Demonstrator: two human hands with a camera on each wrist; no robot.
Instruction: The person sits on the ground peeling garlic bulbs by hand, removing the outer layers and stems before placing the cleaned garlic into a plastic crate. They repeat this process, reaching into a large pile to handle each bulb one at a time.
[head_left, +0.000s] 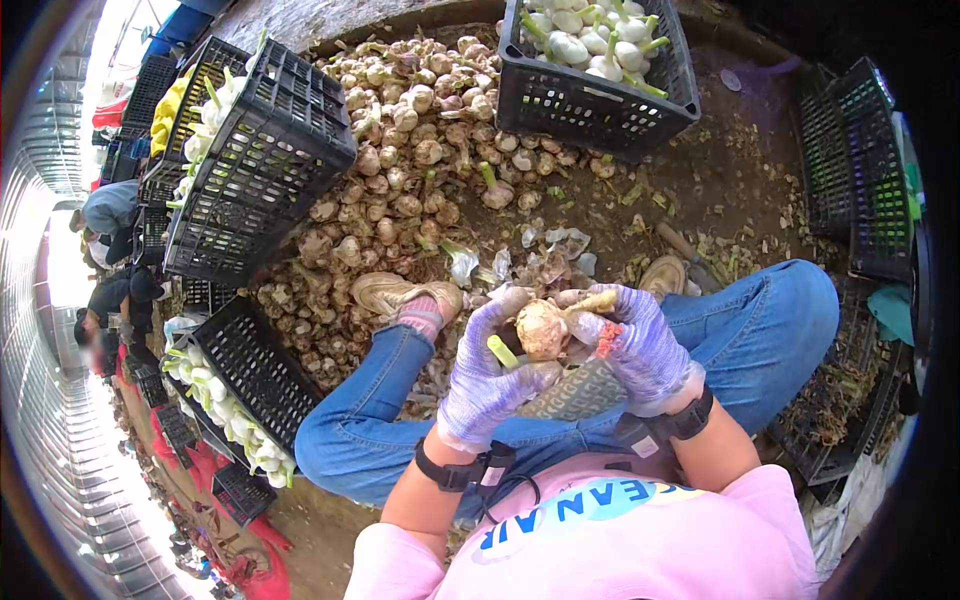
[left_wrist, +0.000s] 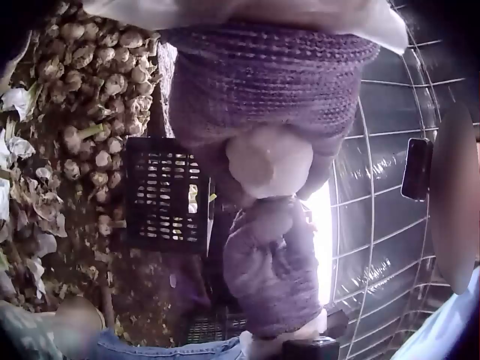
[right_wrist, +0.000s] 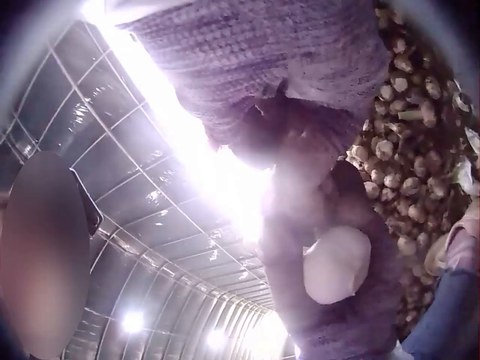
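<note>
Both hands wear purple knitted gloves and meet in front of the lap. A brownish garlic bulb (head_left: 541, 332) sits between them in the head view. The left hand (head_left: 478, 375) curls its fingers and thumb round the bulb's left side, with a cut green stem (head_left: 502, 351) near its thumb. From the right, the right hand (head_left: 640, 348) pinches the bulb with thumb and fingers. A pale, smooth bulb surface (left_wrist: 268, 160) shows below the left hand (left_wrist: 262, 86) in the left wrist view, and a pale bulb (right_wrist: 337, 264) appears beside the right hand (right_wrist: 262, 75) in the right wrist view.
Loose garlic bulbs (head_left: 400, 130) are heaped in front. A black crate (head_left: 590, 105) of white bulbs stands beyond; more filled crates (head_left: 255, 150) lean at left. Stacked crates (head_left: 850, 160) are at right. A wooden-handled tool (head_left: 680, 242) lies by the right shoe (head_left: 662, 276).
</note>
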